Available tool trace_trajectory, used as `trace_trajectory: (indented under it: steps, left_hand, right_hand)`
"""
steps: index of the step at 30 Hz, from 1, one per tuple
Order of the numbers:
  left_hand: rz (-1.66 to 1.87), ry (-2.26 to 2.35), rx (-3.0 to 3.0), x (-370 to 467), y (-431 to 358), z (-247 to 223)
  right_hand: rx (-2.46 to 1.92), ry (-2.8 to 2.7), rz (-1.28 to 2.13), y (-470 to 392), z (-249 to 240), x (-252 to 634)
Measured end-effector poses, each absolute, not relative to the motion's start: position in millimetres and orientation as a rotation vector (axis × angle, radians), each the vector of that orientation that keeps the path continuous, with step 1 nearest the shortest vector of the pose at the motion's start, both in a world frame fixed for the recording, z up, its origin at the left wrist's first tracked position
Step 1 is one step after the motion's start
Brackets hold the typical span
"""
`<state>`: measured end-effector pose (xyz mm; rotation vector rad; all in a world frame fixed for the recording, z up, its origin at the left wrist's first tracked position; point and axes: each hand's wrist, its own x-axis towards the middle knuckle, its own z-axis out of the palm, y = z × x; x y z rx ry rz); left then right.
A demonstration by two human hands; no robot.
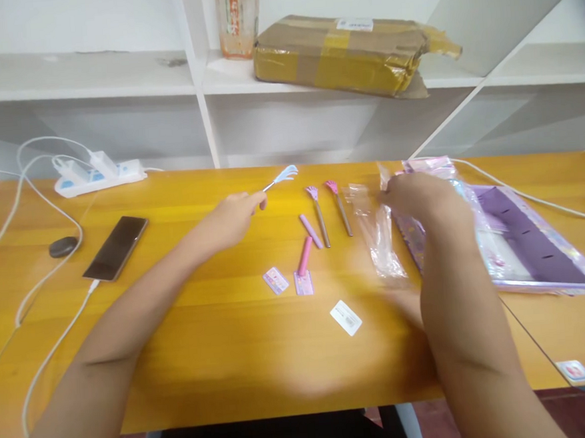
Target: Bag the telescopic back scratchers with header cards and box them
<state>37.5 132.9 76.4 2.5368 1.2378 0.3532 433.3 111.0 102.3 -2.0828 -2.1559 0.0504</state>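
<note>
My left hand is closed on a small stick with a light blue hand-shaped head, held over the table. To its right lie a lilac-headed stick and a pink-headed stick. Below them are a lilac tube and a pink tube, near two small printed cards, one on the left and one under the pink tube. My right hand is at the clear plastic wrappers; its fingers are blurred, and what they hold cannot be made out.
A purple box with plastic lies at the right. A white label is near the front. At the left are a phone, a power strip, cables and a dark oval object. A taped parcel sits on the shelf.
</note>
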Motion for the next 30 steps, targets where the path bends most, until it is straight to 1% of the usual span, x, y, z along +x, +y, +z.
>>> trace_trajectory:
  steps: [1,3,6,8,12,16,18,20,21,23,25,27,30]
  left_hand:
    - [0.375,1.183,2.512,40.0,132.6,76.1]
    - [0.414,1.110,2.403,47.9,128.9,76.8]
    - [0.481,0.977,2.163,63.8,115.8,77.0]
    - [0.527,0.838,2.013,74.6,104.8,74.1]
    - [0.591,0.642,1.860,89.9,90.2,62.1]
    - [0.677,0.698,1.797,93.1,92.6,53.4]
    - [0.758,0.758,1.721,91.1,96.8,53.5]
    - [0.845,0.803,1.634,87.9,100.4,56.0]
    - [0.881,0.812,1.591,86.2,101.7,57.6]
    - [0.921,0.798,1.528,82.9,103.2,60.9]
    - [0.914,0.752,1.505,80.8,103.2,63.6]
    - [0.893,0.710,1.519,80.3,101.9,66.1]
    - [0.860,0.664,1.598,81.8,98.7,69.6]
  right_hand:
    - [-2.114,-2.113,0.049,101.9,114.7,426.3]
    - [-2.161,-1.994,0.173,83.4,137.6,408.2]
    - [-1.926,-1.954,0.277,63.6,153.1,377.2]
    - [-1.725,-1.915,0.245,59.0,146.9,356.7]
    - [-1.389,-1.888,0.165,63.1,117.8,320.7]
    - [-1.111,-2.054,0.299,67.7,104.6,305.8]
    - [-1.049,-1.997,0.320,69.9,104.4,308.5]
    - [-1.085,-1.841,0.326,74.2,103.7,314.3]
    - [-1.123,-1.773,0.365,77.3,102.3,316.9]
    - [-1.182,-1.713,0.551,84.3,97.5,319.5]
    - [-1.143,-1.753,0.820,89.9,90.7,316.9]
    - [-1.052,-1.785,1.015,92.4,83.3,309.6]
    - [-0.996,-1.723,1.107,92.4,73.1,296.1]
